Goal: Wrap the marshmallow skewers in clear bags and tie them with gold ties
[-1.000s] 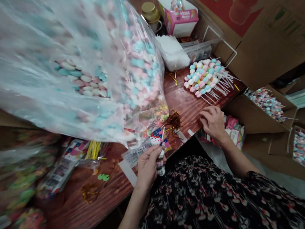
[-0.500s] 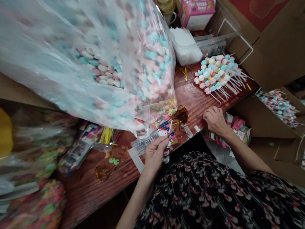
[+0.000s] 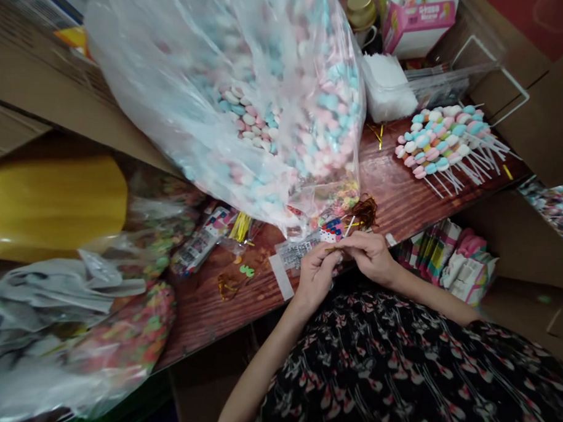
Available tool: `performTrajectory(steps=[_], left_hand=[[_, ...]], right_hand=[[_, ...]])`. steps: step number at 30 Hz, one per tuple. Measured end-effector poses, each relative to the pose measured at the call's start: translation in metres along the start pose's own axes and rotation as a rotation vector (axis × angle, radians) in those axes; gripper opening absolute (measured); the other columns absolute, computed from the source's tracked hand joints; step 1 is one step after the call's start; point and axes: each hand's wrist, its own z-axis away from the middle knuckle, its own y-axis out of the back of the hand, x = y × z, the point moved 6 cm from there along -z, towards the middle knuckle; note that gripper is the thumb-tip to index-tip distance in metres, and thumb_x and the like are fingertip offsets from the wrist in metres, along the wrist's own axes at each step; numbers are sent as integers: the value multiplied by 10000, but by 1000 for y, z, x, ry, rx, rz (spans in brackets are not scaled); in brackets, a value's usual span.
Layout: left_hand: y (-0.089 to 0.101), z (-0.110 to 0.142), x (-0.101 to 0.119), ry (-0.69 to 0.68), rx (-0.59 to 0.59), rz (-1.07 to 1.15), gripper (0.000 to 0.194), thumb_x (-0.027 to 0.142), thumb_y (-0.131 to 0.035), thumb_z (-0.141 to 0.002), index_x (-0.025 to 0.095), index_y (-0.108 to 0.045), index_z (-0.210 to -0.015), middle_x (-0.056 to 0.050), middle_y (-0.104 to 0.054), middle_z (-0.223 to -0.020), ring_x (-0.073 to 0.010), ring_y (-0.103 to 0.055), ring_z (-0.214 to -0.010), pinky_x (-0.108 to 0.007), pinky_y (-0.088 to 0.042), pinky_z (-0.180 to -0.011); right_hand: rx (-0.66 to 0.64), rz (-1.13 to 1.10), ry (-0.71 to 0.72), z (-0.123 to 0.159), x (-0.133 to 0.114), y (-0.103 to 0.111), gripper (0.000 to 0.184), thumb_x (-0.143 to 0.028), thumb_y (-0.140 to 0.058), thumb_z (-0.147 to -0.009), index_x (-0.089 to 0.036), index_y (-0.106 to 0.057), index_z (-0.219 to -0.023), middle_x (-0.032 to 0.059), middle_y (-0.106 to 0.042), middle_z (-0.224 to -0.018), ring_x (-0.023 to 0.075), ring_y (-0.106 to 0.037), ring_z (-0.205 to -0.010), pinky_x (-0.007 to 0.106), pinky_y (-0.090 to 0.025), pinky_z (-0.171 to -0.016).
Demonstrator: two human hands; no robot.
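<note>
Both hands meet at the table's front edge, fingertips pinched together. My left hand (image 3: 317,274) is closed around a bagged marshmallow stick, mostly hidden by the fingers; its white stick (image 3: 350,226) pokes up beyond them. My right hand (image 3: 370,254) pinches a thin gold-brown twist tie (image 3: 330,250) against the neck of the bag. Just beyond the hands lie a bundle of brown twist ties (image 3: 365,212) and flat printed clear bags (image 3: 296,252).
A huge clear bag of pastel marshmallows (image 3: 258,70) covers the table's back. Marshmallow skewers (image 3: 440,141) are piled at right, near a clear plastic bin (image 3: 443,85). Bags of colourful gummies (image 3: 123,327) sit at left. Below right are packed boxes (image 3: 449,254).
My right hand has come left from the table edge to meet my left hand, bringing a twist tie. The view has shifted left, so the table things appear further right.
</note>
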Motion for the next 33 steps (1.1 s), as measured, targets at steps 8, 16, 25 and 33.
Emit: performTrajectory(steps=[8, 16, 25, 33], left_hand=[[3, 1, -22, 111, 7, 118, 224, 355, -655, -805, 169, -716, -695, -9, -609, -728, -111, -534, -652, -220, -443, -611], [-3, 1, -14, 137, -77, 61, 279, 370, -625, -809, 163, -658, -625, 11, -549, -618, -83, -487, -531, -196, -402, -495], [-16, 8, -7, 598, -515, 256, 242, 357, -725, -664, 118, -693, -662, -12, -627, -524, -71, -503, -366, -152, -316, -336], [-32, 31, -9, 777, -962, 410, 154, 260, -737, -631, 114, -745, -681, -46, -683, -528, -73, -480, -289, -129, -315, -267]], right_hand=[[79, -10, -154, 9, 5, 2, 342, -145, -580, -855, -182, -498, -1185, -83, -532, -641, 76, -501, -554, 202, -422, -591], [-96, -266, -475, 21, 31, 1, 175, -311, -653, -817, -162, -588, -754, -49, -541, -618, 70, -466, -538, 194, -387, -536], [-541, 36, 209, 2, -6, 15, 175, -185, -445, -929, -139, -592, -848, 26, -569, -746, 124, -513, -700, 252, -421, -659], [-529, 244, 1043, 9, -59, 23, 142, -170, -530, -920, -138, -658, -973, 21, -535, -725, 136, -469, -664, 303, -430, -639]])
